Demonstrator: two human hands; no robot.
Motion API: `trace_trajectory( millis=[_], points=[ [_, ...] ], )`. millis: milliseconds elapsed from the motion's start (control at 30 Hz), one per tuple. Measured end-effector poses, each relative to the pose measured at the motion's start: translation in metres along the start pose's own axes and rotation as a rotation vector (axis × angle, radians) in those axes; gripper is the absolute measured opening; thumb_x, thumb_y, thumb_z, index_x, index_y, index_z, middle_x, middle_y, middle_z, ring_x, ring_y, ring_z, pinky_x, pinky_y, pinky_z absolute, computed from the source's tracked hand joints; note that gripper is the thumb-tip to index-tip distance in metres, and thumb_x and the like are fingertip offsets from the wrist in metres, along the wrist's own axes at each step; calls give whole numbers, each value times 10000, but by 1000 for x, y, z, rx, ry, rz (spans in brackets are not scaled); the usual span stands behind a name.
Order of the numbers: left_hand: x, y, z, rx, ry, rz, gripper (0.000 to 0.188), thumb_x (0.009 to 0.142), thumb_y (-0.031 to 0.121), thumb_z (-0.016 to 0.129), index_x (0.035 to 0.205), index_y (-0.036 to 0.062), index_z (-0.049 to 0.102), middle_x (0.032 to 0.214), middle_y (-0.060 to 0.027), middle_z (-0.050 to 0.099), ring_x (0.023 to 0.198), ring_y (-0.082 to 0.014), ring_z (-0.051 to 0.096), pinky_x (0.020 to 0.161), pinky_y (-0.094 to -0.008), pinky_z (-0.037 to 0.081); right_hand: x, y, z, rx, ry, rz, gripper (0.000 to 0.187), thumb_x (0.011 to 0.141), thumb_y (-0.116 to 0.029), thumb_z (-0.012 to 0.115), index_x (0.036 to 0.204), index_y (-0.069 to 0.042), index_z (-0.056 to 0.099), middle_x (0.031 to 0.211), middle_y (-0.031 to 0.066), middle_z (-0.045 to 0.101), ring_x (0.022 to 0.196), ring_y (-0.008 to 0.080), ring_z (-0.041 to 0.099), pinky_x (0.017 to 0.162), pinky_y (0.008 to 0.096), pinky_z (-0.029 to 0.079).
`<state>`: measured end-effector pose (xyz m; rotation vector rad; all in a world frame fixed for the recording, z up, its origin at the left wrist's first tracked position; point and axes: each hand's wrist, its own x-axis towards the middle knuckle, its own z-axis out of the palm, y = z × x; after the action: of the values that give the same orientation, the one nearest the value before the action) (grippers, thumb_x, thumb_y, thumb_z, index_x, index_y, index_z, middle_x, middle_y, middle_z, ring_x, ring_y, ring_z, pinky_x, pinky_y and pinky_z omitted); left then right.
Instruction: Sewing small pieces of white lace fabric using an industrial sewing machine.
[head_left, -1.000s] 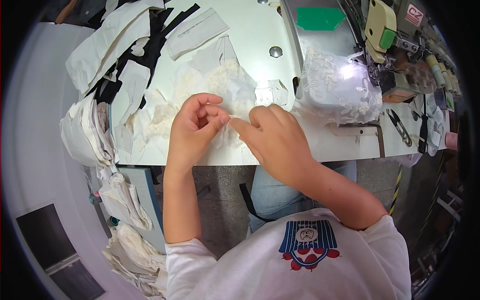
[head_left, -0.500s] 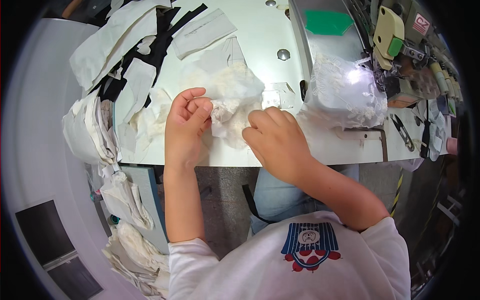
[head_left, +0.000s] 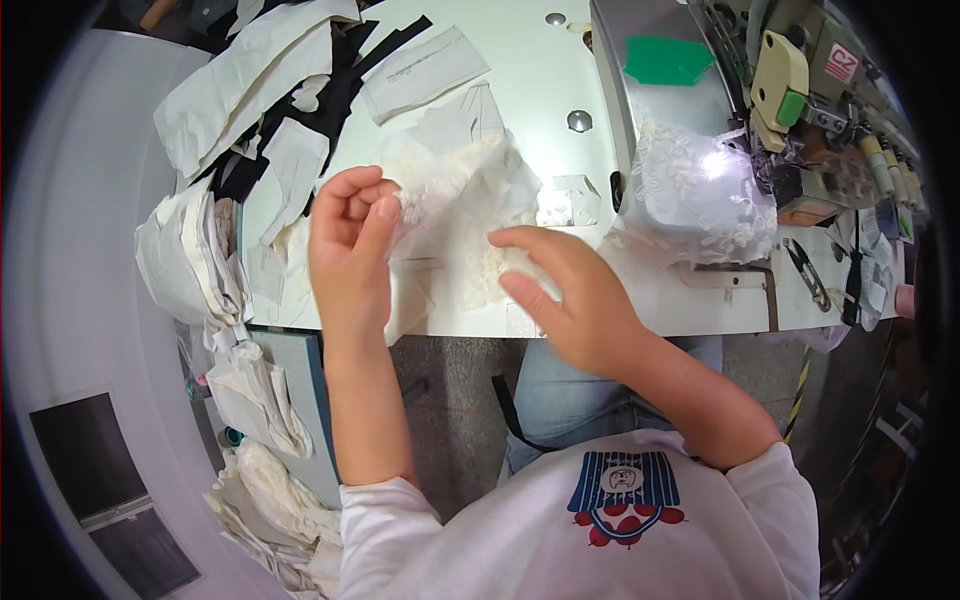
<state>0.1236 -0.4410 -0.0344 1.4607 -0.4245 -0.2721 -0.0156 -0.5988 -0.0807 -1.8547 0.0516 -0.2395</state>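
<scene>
The left hand (head_left: pixel 350 230), whose fingertips met those of the right hand (head_left: pixel 580 300) a second ago, has drawn away, farther from the sewing machine (head_left: pixel 785 125). The right hand has uncurled, parting thumb and forefinger. The sheer pale cloth (head_left: pixel 425 200), bunched earlier, now spreads toward the machine, partly blurred.

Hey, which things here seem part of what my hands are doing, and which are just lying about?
Likely in the job:
- sheer lace fabric, pinched in your left hand
- your right hand, thumb and forefinger apart by the fabric

Apparently just lying about:
- snips
- black-handled tool
- black cloth strips
</scene>
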Motion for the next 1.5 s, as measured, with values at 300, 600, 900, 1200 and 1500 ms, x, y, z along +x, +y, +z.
trace_trajectory(
  millis=[300, 600, 900, 1200, 1500],
  points=[
    [-71, 51, 29, 539, -382, 488, 93, 743, -9, 676, 834, 8, 663, 884, -119, 676, 751, -196, 649, 680, -289, 504, 13, -31, -19, 1676, -231, 270, 615, 1008, -454, 323, 1492, -112, 157, 1498, 160, 302, 1343, 326, 351, 1094, 467, 330],
    [-80, 7, 34, -383, -65, -289, 665, 1002, 525, 268, 1334, -20, 453, 1286, -153, 549, 1221, -261, 505, 1023, -410, 389, -1, -45, -27, 1696, -258, 164, 563, 1024, -393, 300, 1509, -171, 120, 1504, 202, 270, 1339, 387, 354, 1074, 529, 340],
    [-78, -2, 52, -547, -122, -311, 742, 966, 581, 299, 1385, -27, 370, 1366, -134, 480, 1246, -270, 477, 1031, -416, 382, -21, -42, -33, 1514, -197, 201, 549, 1029, -336, 328, 1497, -103, 161, 1477, 173, 325, 1317, 327, 396, 1067, 469, 365],
    [-63, 20, 86, -295, -160, -132, 202, 869, 37, 637, 1045, 20, 540, 989, -85, 635, 857, -139, 605, 758, -273, 496, -60, -33, -46, 961, 199, -5, 437, 997, -185, 491, 1382, 3, 404, 1268, 67, 531, 1142, 129, 508, 970, 288, 415],
    [-33, 36, 128, 171, -304, 133, 404, 865, 57, 611, 1255, 9, 520, 1060, -81, 606, 886, -117, 585, 697, -233, 474, -70, -28, -91, 851, 343, 65, 380, 957, -73, 523, 1322, 20, 474, 1101, 76, 608, 890, 96, 600, 787, 250, 502]
  ],
)
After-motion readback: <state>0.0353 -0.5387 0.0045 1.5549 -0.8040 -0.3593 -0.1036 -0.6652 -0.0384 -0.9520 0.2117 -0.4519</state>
